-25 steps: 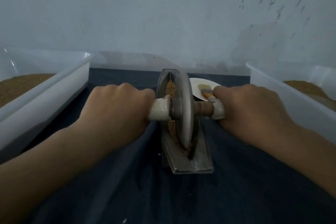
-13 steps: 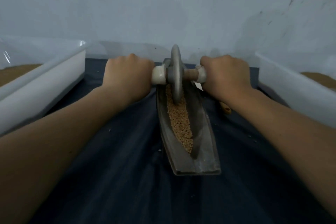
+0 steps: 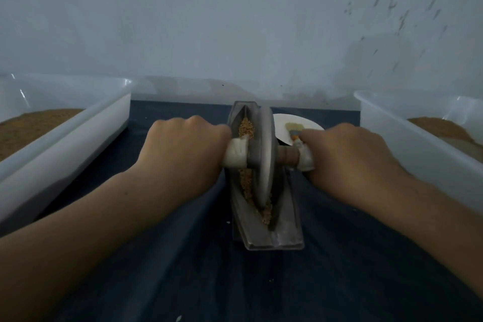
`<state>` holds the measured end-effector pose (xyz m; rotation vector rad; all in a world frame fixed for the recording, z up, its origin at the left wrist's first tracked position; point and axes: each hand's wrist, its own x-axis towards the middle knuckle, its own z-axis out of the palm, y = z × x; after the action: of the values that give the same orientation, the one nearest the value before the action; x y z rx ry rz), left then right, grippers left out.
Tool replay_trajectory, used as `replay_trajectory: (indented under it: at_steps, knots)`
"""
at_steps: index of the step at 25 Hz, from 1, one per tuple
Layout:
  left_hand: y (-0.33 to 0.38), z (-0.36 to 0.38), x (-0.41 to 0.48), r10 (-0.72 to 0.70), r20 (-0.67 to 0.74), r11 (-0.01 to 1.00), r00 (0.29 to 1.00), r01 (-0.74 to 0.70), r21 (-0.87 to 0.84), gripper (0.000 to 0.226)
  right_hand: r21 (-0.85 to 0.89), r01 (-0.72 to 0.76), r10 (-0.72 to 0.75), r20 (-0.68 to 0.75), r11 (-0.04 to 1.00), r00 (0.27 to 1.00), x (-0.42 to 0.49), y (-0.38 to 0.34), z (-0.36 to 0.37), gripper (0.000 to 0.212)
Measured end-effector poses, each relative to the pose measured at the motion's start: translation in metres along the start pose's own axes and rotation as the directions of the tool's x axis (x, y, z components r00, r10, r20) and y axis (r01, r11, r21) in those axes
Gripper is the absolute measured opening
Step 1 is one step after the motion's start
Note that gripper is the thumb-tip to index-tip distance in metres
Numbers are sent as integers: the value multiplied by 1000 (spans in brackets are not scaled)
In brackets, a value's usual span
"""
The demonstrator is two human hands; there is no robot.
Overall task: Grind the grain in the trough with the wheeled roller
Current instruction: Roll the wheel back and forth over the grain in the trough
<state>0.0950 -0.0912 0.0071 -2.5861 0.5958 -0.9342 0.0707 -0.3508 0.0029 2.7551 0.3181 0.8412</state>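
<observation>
Centrally, the metal trough (image 3: pixel 271 239) runs 6 to 12 o'clock on dark cloth (image 3: pixel 183 256), with grain (image 3: pixel 266 213) in its groove. Left hand (image 3: pixel 183 149) at 9 and right hand (image 3: pixel 345 157) at 3 grip the wheeled roller (image 3: pixel 264 154) by its axle. The wheel is probably heavy and rigid; hold the wrapped axle ends.

Left hand (image 3: pixel 183 149), right hand (image 3: pixel 347 155) on wheeled roller (image 3: pixel 262 154) — in trough (image 3: pixel 273 239), amid grain (image 3: pixel 247 128)
</observation>
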Motion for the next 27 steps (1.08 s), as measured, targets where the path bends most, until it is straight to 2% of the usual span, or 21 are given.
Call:
replay_trajectory:
  at_steps: [4,5,7,12,15,20,23,27]
  knots:
    - [3,35,46,-82,-22,996,996,83,17,5,74,-89,87,24,993,996,50,-2,46,19]
    - [1,41,58,-98,-17,995,995,98,20,5,111,-106,105,12,988,994,62,-1,55,18]
    - [-4,48,77,-105,-7,994,994,105,16,8,149,-118,123,-25,982,992,79,3,69,20]
    - [-7,51,60,-120,19,990,993,121,-68,6,75,-68,73,-56,995,996,75,0,59,20]
    - [-2,31,18,-79,-25,994,997,77,-79,22,36,-18,21,-68,999,997,38,-7,30,33]
    - [-6,-15,-22,32,-47,996,998,-36,-79,42,50,25,-22,-70,998,997,-17,-1,-9,19]
    - [-5,-6,-13,-13,-51,998,999,10,-56,45,14,15,-14,-77,1000,997,-13,1,-4,21]
    - [-5,39,20,-142,11,989,990,142,-33,26,-13,-59,59,-38,998,998,41,-3,30,29]
